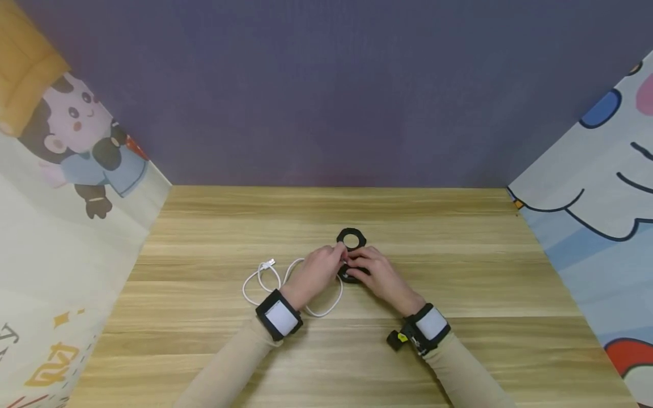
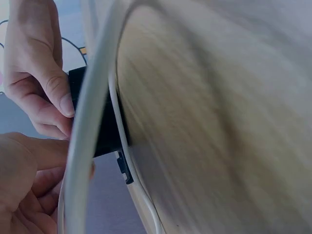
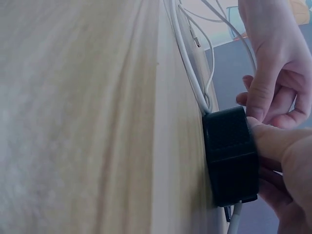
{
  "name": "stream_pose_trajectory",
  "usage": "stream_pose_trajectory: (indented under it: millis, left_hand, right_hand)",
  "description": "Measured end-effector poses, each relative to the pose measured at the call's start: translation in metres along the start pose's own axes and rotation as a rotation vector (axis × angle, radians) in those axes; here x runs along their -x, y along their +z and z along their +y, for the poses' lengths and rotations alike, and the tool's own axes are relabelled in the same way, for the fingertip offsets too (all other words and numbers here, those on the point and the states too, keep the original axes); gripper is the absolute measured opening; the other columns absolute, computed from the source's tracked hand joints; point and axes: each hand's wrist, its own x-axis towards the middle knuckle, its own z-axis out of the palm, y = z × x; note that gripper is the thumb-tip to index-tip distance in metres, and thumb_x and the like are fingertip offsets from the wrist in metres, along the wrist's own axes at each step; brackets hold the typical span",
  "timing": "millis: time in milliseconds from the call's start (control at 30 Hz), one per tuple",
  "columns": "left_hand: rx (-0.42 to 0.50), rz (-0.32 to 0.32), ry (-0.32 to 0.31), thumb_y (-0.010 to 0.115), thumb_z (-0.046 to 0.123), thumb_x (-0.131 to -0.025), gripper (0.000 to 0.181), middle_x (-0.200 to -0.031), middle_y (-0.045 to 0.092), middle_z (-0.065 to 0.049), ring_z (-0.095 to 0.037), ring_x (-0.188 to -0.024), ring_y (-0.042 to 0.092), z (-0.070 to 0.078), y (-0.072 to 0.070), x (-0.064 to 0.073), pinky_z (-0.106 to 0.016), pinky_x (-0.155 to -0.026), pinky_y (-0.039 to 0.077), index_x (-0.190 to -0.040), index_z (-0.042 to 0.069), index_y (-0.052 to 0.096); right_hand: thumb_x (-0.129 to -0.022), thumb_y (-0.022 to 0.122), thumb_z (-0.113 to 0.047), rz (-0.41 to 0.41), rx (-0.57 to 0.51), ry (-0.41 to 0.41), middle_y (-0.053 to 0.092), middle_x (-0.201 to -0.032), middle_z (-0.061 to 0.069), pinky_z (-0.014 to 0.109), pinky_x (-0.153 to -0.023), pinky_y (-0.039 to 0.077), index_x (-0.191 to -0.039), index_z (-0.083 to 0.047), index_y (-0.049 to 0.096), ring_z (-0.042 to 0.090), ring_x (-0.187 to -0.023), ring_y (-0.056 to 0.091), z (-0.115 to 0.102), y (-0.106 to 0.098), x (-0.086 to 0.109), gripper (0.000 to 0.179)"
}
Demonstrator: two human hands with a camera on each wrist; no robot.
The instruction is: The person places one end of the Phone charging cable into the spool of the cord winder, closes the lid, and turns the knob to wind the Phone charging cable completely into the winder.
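A black, many-sided case lies on the table, partly covered by both hands. The right hand holds it, thumb and fingers about its upper edge in the right wrist view. Fingertips of the left hand meet the right ones over the case, the thumb by its rim; what lies between the left fingers is hidden. A white USB cable runs into the case and loops under the left forearm, its plug lying left. Just behind the hands rests a black ring with a round hole.
The wooden tabletop meets a dark blue wall at the back. Cartoon-printed panels stand on the left and right. In the left wrist view, cable crosses close to the camera.
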Motion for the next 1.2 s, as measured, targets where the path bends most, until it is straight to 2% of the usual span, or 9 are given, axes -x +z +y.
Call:
stream_pose_trajectory:
  millis: [200,333,667,900,967,1200]
  left_hand:
    - [0.030,-0.012,-0.069,0.068,0.014,-0.101,0.009,-0.100,0.071,-0.004,-0.017,-0.090,0.070,0.0034,-0.0015,-0.0011,-0.030,-0.079,0.060,-0.103,0.008,0.072]
    - [0.018,0.003,-0.093,0.070,0.015,-0.099,0.011,-0.097,0.069,-0.005,-0.018,-0.085,0.070,0.0055,-0.0020,-0.0026,-0.030,-0.077,0.060,-0.097,0.006,0.077]
    - [-0.014,-0.006,-0.087,0.071,0.010,-0.097,0.008,-0.094,0.070,-0.006,-0.017,-0.082,0.069,0.0059,-0.0028,-0.0047,-0.029,-0.072,0.060,-0.095,0.005,0.077]
    - [-0.026,-0.016,-0.096,0.068,0.008,-0.099,0.011,-0.090,0.067,-0.004,-0.016,-0.077,0.067,0.0069,-0.0021,-0.0061,-0.028,-0.067,0.059,-0.090,0.006,0.075]
    - [-0.024,-0.021,-0.100,0.068,0.008,-0.099,0.012,-0.090,0.067,-0.004,-0.016,-0.076,0.067,0.0070,-0.0023,-0.0064,-0.029,-0.067,0.058,-0.090,0.006,0.075]
    - [-0.011,-0.027,-0.093,0.069,0.007,-0.098,0.010,-0.091,0.068,-0.005,-0.018,-0.077,0.068,0.0076,-0.0040,-0.0067,-0.030,-0.068,0.059,-0.092,0.005,0.077]
  right_hand:
    - [-0.090,0.080,-0.011,-0.028,0.016,0.003,0.070,-0.122,0.011,0.042,-0.098,0.056,-0.105,-0.004,0.081,0.026,-0.114,0.064,0.0011,-0.0003,-0.0001,0.017]
    - [-0.091,0.080,-0.012,-0.039,0.028,0.008,0.069,-0.122,0.010,0.042,-0.097,0.056,-0.107,-0.005,0.081,0.026,-0.114,0.063,0.0001,-0.0022,-0.0007,0.018]
    - [-0.091,0.080,-0.009,-0.042,0.021,0.007,0.070,-0.121,0.012,0.042,-0.096,0.057,-0.107,-0.003,0.081,0.027,-0.113,0.064,-0.0008,-0.0023,-0.0026,0.018]
    - [-0.089,0.081,-0.007,-0.056,-0.014,0.084,0.073,-0.122,0.013,0.041,-0.096,0.058,-0.089,-0.006,0.079,0.028,-0.114,0.067,-0.0028,-0.0054,-0.0054,0.002]
    - [-0.089,0.081,-0.006,-0.060,-0.019,0.098,0.072,-0.123,0.014,0.041,-0.096,0.058,-0.086,-0.008,0.078,0.029,-0.115,0.067,-0.0030,-0.0064,-0.0054,0.004]
    - [-0.090,0.079,-0.007,-0.069,-0.010,0.089,0.072,-0.125,0.014,0.039,-0.094,0.059,-0.090,-0.005,0.079,0.028,-0.114,0.068,-0.0023,-0.0061,-0.0040,0.002]
